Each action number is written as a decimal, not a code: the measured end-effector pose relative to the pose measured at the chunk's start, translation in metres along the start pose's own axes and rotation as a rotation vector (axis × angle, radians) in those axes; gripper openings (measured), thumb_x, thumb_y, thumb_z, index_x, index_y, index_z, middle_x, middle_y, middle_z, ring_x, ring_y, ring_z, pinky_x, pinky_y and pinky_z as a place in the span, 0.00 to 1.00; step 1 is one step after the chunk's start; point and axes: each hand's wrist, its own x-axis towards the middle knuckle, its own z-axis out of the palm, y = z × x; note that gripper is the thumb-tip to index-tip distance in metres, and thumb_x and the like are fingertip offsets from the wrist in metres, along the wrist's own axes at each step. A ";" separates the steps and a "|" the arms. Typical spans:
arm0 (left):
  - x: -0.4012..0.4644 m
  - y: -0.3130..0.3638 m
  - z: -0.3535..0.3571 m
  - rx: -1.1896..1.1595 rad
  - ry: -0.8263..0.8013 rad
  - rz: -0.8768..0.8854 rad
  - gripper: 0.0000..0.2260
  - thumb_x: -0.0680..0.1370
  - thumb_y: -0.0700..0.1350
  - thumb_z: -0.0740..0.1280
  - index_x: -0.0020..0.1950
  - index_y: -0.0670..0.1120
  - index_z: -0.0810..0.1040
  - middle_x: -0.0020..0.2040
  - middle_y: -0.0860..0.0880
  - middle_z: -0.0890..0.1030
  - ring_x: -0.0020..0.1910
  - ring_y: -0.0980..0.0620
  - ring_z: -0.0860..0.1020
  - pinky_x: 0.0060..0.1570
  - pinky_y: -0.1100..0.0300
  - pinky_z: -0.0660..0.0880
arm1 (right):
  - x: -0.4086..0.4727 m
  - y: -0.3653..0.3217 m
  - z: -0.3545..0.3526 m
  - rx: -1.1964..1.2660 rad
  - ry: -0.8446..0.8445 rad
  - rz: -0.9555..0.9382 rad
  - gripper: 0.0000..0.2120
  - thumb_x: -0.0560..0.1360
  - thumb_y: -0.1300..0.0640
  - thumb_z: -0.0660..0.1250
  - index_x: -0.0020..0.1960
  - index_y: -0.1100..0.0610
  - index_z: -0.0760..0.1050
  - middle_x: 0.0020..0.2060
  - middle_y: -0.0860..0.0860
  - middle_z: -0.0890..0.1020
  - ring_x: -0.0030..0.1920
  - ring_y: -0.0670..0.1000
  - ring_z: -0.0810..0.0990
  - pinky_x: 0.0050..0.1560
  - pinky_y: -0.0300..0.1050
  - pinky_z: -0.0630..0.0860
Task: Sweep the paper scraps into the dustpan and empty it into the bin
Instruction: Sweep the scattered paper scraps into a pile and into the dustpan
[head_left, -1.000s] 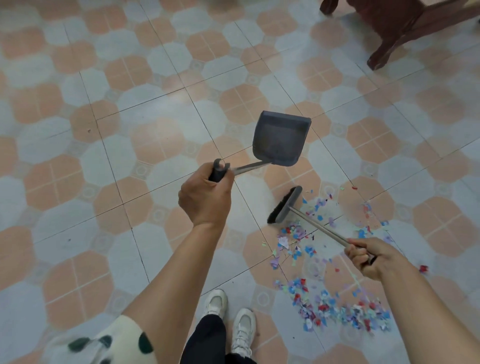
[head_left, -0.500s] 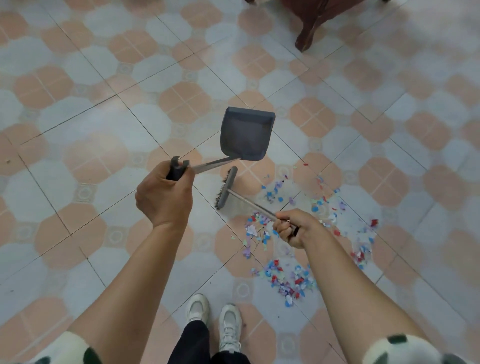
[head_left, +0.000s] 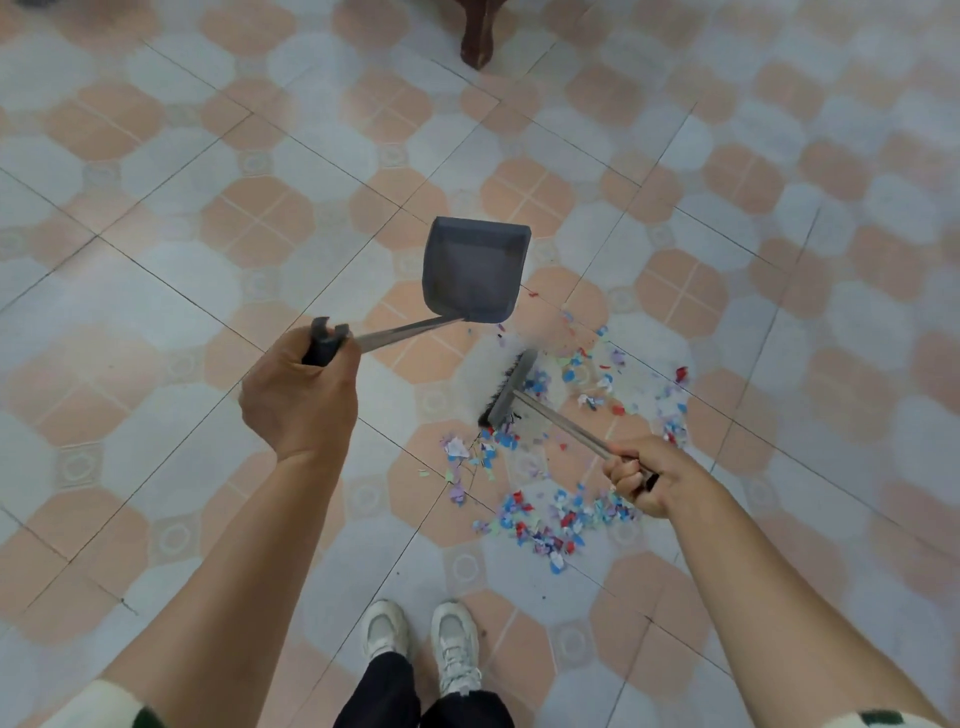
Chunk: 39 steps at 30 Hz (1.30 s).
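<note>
Holding: long-handled dustpan (head_left: 475, 270) in my left hand (head_left: 301, 395), brush (head_left: 506, 387) in my right hand (head_left: 636, 475), one tool each so I can sweep and catch together.
Left hand: fingers clamped round the black grip at the handle's end; pan carried out ahead of me with its open mouth facing the mess, whether it rests on the tiles I cannot tell.
Right hand: fist wrapped tight on the metal brush handle, well back from the head, for reach without stooping.
Brush head: blurred, bristles down at the near-left fringe of the scraps, just below the pan's mouth.
Paper scraps (head_left: 556, 519): coloured bits scattered on the floor (head_left: 156, 291) between pan and my shoes (head_left: 421, 639), thickest nearest me; none visible inside the pan.
Bin: not in view.
Chair leg (head_left: 478, 36): dark wood, at the floor's far edge, well apart from the work.
Stage: judged early, gathering barely begun.
</note>
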 end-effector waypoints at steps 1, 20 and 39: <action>-0.001 0.002 0.003 0.005 -0.008 0.004 0.08 0.72 0.52 0.68 0.44 0.49 0.82 0.34 0.53 0.78 0.38 0.50 0.75 0.40 0.61 0.67 | -0.008 0.003 -0.007 -0.012 -0.008 -0.013 0.09 0.82 0.64 0.53 0.44 0.62 0.66 0.20 0.52 0.67 0.13 0.41 0.61 0.12 0.29 0.56; -0.026 0.009 -0.005 -0.027 -0.111 0.071 0.06 0.72 0.51 0.68 0.41 0.50 0.81 0.34 0.55 0.77 0.38 0.54 0.75 0.44 0.60 0.71 | -0.018 0.118 0.012 -0.469 -0.061 0.136 0.08 0.79 0.63 0.59 0.57 0.59 0.72 0.28 0.54 0.70 0.15 0.43 0.64 0.16 0.30 0.58; -0.039 0.005 -0.012 0.056 -0.171 0.105 0.10 0.74 0.53 0.66 0.43 0.47 0.81 0.35 0.51 0.78 0.40 0.45 0.77 0.42 0.58 0.70 | -0.084 0.091 -0.082 -0.623 0.053 -0.031 0.19 0.78 0.66 0.60 0.68 0.57 0.72 0.28 0.56 0.73 0.17 0.45 0.64 0.17 0.32 0.60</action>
